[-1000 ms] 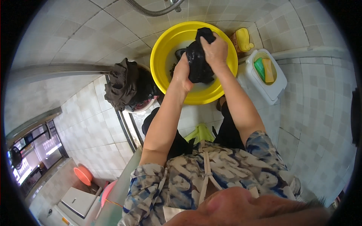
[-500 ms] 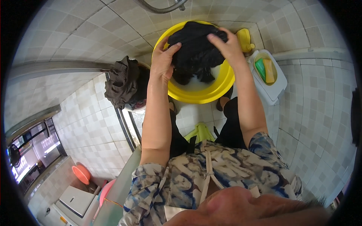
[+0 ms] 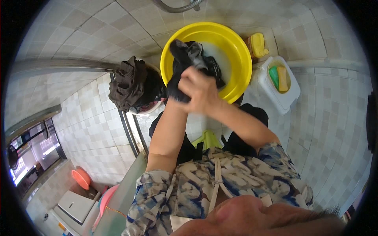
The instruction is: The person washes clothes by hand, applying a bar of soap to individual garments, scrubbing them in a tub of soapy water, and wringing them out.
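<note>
A black wet garment (image 3: 179, 70) is bunched over the left side of a large yellow basin (image 3: 245, 70). My right hand (image 3: 199, 90), slightly blurred, is curled closed on the cloth near the basin's front left rim. The left forearm (image 3: 167, 135) reaches up to the same bunch, but the cloth and my right hand hide my left fingers. A greyish part of the cloth shows at its upper end. Cloudy whitish water (image 3: 218, 53) fills the bottom of the basin, and part of the garment hangs into it.
A dark brown garment (image 3: 128, 86) is heaped on a laundry container at left. Right of the basin stand a yellow bottle (image 3: 258, 44) and a white box (image 3: 271, 94) with green and yellow items. A shower hose (image 3: 177, 8) hangs above; a light green stool (image 3: 206, 142) is beneath me.
The garment, spread between both hands over the basin, is now bunched at its left side. My right hand has crossed left and closed on it, uncovering water at right.
</note>
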Tool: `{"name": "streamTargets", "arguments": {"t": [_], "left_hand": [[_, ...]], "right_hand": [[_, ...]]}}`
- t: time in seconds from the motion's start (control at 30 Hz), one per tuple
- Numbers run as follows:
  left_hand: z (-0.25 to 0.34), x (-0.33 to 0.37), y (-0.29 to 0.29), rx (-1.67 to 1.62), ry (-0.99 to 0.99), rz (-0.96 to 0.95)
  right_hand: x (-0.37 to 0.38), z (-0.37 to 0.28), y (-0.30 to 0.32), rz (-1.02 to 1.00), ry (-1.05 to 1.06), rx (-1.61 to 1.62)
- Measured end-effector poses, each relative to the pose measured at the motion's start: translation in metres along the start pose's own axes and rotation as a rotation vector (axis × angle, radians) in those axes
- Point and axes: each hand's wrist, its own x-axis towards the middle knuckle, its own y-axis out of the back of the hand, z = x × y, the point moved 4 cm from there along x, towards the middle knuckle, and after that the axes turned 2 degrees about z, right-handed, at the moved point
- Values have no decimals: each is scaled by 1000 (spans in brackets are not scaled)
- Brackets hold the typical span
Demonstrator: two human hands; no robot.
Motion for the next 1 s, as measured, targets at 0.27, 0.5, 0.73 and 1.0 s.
{"name": "streamTargets", "arguments": {"t": [0.27, 0.5, 0.73, 1.0], "left_hand": [[-11, 4, 14, 81, -17, 168], [4, -11, -52, -103, 251, 493], [61, -20, -83, 41, 33, 245], [6, -2, -42, -315, 140, 235]], "right_hand": [[15, 60, 16, 352, -291, -312], [16, 99, 37, 367, -422, -467], [14, 150, 87, 702, -655, 303], [0, 76, 28, 291, -605, 553]]}}
